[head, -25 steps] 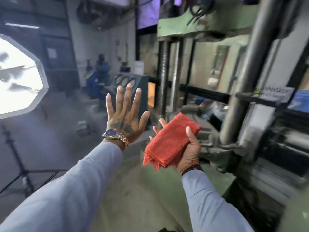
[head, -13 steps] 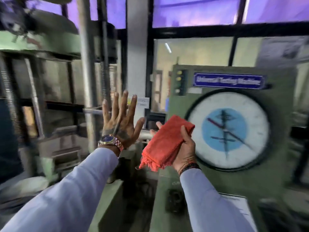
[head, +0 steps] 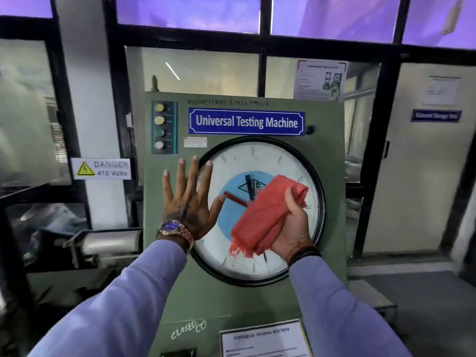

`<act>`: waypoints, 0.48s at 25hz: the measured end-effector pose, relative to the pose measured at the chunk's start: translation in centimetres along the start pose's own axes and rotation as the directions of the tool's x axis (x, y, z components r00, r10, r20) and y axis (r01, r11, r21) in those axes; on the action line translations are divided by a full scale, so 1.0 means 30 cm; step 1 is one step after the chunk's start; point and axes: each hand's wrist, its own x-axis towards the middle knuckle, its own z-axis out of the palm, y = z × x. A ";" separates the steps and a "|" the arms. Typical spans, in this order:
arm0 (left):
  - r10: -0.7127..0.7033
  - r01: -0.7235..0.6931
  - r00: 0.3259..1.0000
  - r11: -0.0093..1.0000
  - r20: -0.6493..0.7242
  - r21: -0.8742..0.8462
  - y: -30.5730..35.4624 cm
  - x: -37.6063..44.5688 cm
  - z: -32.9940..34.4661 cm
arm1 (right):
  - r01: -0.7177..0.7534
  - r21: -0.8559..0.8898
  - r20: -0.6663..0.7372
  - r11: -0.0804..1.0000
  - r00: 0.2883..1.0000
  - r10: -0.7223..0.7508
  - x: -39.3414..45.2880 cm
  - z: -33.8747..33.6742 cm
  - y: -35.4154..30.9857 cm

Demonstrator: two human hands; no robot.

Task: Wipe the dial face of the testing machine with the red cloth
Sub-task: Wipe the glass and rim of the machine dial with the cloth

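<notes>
1. Cloth first: the red cloth (head: 268,215) is folded into a thick wad and clamped in my right hand (head: 293,228), thumb over the top fold, the other fingers hidden behind it; its frayed lower edge hangs loose below my palm
2. The wad sits in front of the dial face (head: 257,161), over the centre and lower right of the blue disc; I cannot tell whether it actually touches the glass
3. My left hand (head: 189,202) is flat and open, fingers spread apart, holding nothing; it is raised before the left edge of the dial, index fingertip and thumb overlapping the black rim (head: 318,181), the rest over the green panel (head: 327,150). Whether the palm presses on the panel I cannot say
4. A gold wristwatch (head: 173,228) with a bluish face is on my left wrist, a dark band (head: 304,253) on my right; both sleeves are light blue
5. The dial is round and white, with a black needle pointing up and a red needle pointing left, both partly covered by the cloth
6. Above the dial a blue nameplate (head: 246,121) reads "Universal Testing Machine"; left of it is a vertical strip of four round buttons (head: 160,127), two yellow, one green, one white
7. On the pillar to the left a sign (head: 101,168) reads "DANGER 415 Volts"; chalked low on the panel is "CLOSED (T)" (head: 188,329)
</notes>
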 end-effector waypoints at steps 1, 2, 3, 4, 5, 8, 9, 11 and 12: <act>0.008 -0.009 1.000 1.000 -0.014 -0.010 0.003 0.049 0.080 | 0.032 -0.034 -0.032 0.999 0.999 -0.034 0.069 -0.022 -0.016; 0.012 -0.012 1.000 1.000 -0.026 -0.022 0.001 0.091 0.151 | 0.047 -0.090 -0.073 0.995 0.996 -0.053 0.135 -0.032 -0.031; 0.020 -0.021 1.000 0.999 -0.020 -0.035 -0.004 0.135 0.226 | 0.035 -0.188 -0.118 0.982 0.991 -0.058 0.210 -0.045 -0.048; 0.028 -0.028 1.000 0.999 -0.011 -0.034 -0.006 0.171 0.287 | 0.014 -0.328 -0.160 0.945 0.985 -0.070 0.272 -0.051 -0.062; 0.035 -0.035 0.999 0.999 -0.001 -0.027 -0.008 0.206 0.347 | 0.011 -0.504 -0.180 0.863 0.977 -0.117 0.329 -0.052 -0.071; -0.010 0.011 1.000 1.000 0.023 -0.012 -0.024 0.279 0.504 | 0.217 -0.968 0.094 0.125 0.775 -0.625 0.514 -0.092 -0.089; -0.032 0.032 0.999 0.999 0.013 -0.002 -0.030 0.295 0.549 | 0.119 -0.970 0.234 -0.211 0.687 -0.688 0.565 -0.108 -0.102; -0.086 0.086 0.996 0.996 -0.001 0.037 -0.051 0.310 0.630 | -0.128 -0.873 0.292 -0.471 0.636 -0.714 0.675 -0.127 -0.113; -0.109 0.109 0.994 0.992 -0.008 0.055 -0.063 0.305 0.663 | -0.178 -0.843 0.278 -0.508 0.665 -0.693 0.726 -0.133 -0.100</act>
